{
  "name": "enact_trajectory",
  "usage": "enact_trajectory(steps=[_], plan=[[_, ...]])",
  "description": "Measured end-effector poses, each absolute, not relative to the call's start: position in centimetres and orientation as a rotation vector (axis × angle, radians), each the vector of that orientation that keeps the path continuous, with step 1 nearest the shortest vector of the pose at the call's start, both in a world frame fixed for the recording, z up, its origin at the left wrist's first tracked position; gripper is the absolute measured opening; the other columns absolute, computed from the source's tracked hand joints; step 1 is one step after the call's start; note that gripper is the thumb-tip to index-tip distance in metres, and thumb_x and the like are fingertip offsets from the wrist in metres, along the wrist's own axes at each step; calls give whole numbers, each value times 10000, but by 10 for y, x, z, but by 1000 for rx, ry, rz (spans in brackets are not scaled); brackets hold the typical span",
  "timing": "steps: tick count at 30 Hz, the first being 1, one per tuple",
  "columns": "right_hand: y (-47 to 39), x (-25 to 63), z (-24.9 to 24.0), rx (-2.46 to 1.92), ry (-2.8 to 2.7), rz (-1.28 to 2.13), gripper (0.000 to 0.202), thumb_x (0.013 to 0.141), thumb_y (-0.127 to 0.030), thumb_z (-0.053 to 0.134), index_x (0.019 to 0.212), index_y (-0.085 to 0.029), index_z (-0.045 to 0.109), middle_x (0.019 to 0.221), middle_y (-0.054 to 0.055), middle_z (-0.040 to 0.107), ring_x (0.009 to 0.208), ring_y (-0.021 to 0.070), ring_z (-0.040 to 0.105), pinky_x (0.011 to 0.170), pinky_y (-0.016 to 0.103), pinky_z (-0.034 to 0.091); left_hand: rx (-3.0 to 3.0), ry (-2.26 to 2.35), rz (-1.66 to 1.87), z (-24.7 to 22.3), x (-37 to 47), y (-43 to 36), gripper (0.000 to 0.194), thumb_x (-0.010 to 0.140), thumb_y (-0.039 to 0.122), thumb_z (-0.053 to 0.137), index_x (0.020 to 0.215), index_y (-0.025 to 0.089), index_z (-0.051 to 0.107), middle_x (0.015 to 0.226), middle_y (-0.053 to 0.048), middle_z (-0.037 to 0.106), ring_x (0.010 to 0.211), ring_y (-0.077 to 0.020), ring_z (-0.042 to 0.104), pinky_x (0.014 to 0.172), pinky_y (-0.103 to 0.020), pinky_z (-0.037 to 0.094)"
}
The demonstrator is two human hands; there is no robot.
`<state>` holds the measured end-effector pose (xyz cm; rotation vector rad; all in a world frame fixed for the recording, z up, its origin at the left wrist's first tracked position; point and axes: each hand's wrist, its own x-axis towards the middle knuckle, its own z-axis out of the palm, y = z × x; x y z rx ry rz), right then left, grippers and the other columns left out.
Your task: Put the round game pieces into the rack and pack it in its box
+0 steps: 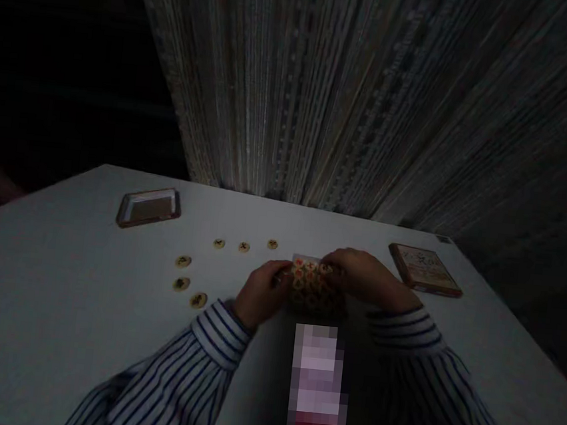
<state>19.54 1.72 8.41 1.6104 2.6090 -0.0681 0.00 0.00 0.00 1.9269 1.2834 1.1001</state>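
Observation:
A small see-through pack of round Chinese chess pieces [310,285] is between my two hands, its pieces set in rows with red and dark characters. My left hand [264,292] grips the pack's left edge, fingers bent in. My right hand [363,278] closes on its upper right corner; the fingertips are partly hidden and dark. Loose chess pieces lie to the left: one piece [272,244] near the pack, another [244,247] beside it, and a third [219,243] farther left. Several more, such as this dark-marked piece [198,300], lie nearer my left sleeve.
An open shallow box part [178,204] with a pale inside lies at the table's far left. On the right lies a flat box [428,270] with characters on its top. A striped curtain [295,93] hangs behind the white table [79,300]. The light is dim.

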Motion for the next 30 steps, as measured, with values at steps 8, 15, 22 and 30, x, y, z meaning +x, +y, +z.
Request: enact_trajectory(steps=[8,15,22,30], plan=[[18,196,80,1559,2603,-47,279,794,-268,473,1022,-213,624,987,66,663,914,219,583,743,305,404,1935,1268,1128,3,-1,3,249,795,238,499,996,145,613,911,-80,662,784,-165,618,708,-288,505],[20,197,78,1527,2603,-55,277,789,-257,472,1015,-220,628,981,62,667,910,225,587,728,311,409,1955,1275,1123,4,-1,2,236,794,233,501,976,140,618,902,-82,662,786,-165,617,713,-293,503],[21,197,76,1522,2586,-67,267,797,-262,467,1003,-228,634,965,61,671,908,218,590,722,299,406,1941,1273,1125,2,-1,4,238,795,238,501,977,141,620,892,-83,662,763,-162,617,684,-287,506],[21,196,75,1508,2586,-42,245,796,-252,454,950,-233,643,957,56,673,896,218,595,698,302,406,1979,1263,1108,5,-2,3,222,806,202,477,959,137,624,913,-88,660,833,-171,611,748,-301,496]])
